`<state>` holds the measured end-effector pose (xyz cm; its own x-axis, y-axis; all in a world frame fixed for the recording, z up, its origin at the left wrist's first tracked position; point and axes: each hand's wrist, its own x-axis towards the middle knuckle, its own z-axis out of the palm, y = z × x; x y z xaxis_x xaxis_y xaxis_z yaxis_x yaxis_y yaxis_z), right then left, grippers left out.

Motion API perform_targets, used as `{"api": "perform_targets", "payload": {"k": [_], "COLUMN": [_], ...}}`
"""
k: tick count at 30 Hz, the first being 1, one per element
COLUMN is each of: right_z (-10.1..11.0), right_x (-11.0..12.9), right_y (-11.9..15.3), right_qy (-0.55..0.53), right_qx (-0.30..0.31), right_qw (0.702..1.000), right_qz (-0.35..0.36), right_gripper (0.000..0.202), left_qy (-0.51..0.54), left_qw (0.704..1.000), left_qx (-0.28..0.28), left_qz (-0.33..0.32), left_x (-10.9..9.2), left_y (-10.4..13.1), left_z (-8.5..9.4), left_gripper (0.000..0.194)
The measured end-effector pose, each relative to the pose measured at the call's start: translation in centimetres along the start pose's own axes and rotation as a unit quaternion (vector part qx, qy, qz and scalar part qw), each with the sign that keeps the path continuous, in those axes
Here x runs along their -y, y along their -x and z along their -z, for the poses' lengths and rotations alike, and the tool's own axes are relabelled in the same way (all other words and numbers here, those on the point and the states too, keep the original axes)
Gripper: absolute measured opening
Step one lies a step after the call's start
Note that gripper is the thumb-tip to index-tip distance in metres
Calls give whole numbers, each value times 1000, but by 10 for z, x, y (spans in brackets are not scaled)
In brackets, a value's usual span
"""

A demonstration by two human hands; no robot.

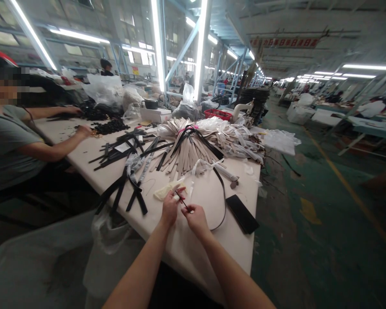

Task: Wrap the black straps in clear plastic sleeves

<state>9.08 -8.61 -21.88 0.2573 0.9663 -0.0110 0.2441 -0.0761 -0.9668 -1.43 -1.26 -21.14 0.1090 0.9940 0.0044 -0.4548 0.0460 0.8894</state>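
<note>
Near the front of the pale table (180, 240), my left hand (171, 207) is closed on one end of a short dark strip (182, 201). The fingers of my right hand (195, 216) pinch the strip's other end, so it spans the small gap between both hands. A cream cloth (164, 192) lies just beyond my left hand. A long dark strap (224, 189) curves over the table to the right of my hands. The details of the small strip are too fine to tell.
Beige straps (193, 150) are heaped beyond my hands, black straps (116, 184) to the left. A black flat object (242, 213) lies at the right edge. At left a person (13, 141) handles small black pieces (111, 125). A red basket (218, 114) stands behind.
</note>
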Motion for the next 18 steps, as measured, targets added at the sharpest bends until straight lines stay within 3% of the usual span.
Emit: {"api": "perform_targets", "payload": {"k": [4,7,11,18], "right_z": [8,11,10,15], "right_x": [-4,-9,-10,-13], "right_y": [-13,-12,1,8], "right_qy": [-10,-10,-25,-25], "right_qx": [-58,-88,-72,-93], "right_qw": [998,995,996,995], "right_qz": [24,40,48,25], "right_gripper": [25,25,18,20], "left_qy": [-6,-90,-191,-127], "left_qw": [999,994,977,981], "left_qx": [-22,-68,-11,-5], "left_qz": [-29,13,98,149], "left_x": [3,13,25,22], "left_y": [12,29,43,40], "left_z": [-1,1,3,3], "left_gripper": [61,46,32,30]}}
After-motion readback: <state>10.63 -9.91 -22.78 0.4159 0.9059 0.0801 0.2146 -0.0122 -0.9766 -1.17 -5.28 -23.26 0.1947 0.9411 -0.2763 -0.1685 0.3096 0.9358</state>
